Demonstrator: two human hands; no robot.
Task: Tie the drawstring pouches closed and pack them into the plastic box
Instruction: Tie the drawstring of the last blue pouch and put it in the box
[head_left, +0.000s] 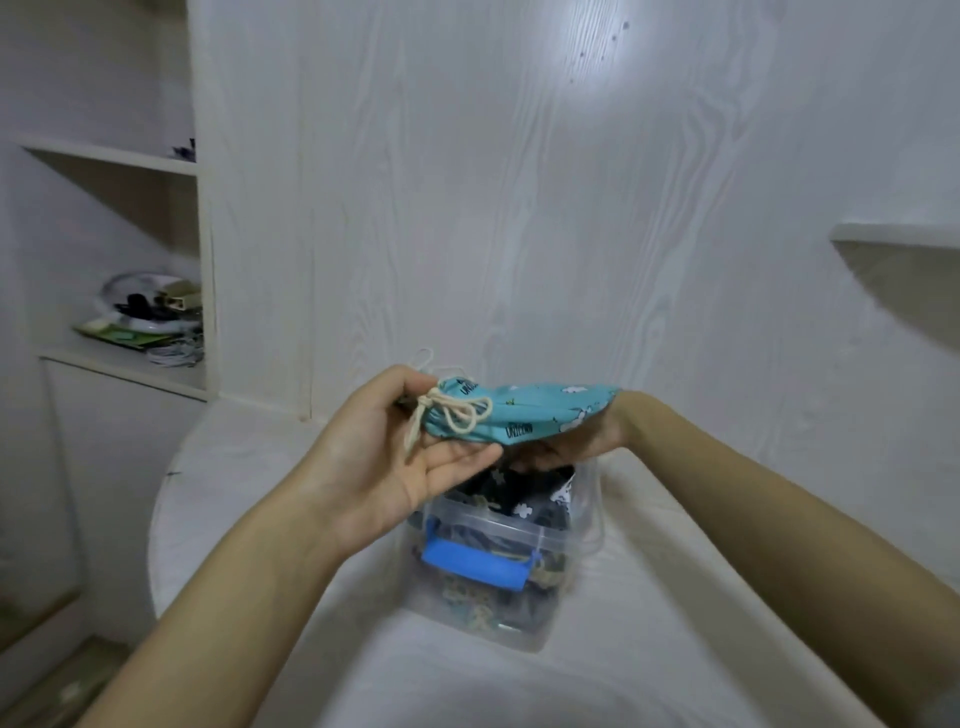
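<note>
You're in a home room here: white wood-grain wall panels (467, 182), a built-in shelf (124, 371) piled with household clutter (150, 312), and a white worktop (234, 493).

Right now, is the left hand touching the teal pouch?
Touching. Head view: the left hand pinches the teal pouch at its tied neck, thumb above, fingers beneath.

Matt cloth pouch (545, 410), clear glossy plastic box (550, 587), seemingly wood-grain wall (519, 208)

Tied turquoise pouch (545, 410) between left hand (384, 462) and right hand (587, 441), above filled plastic box (498, 603)
</note>
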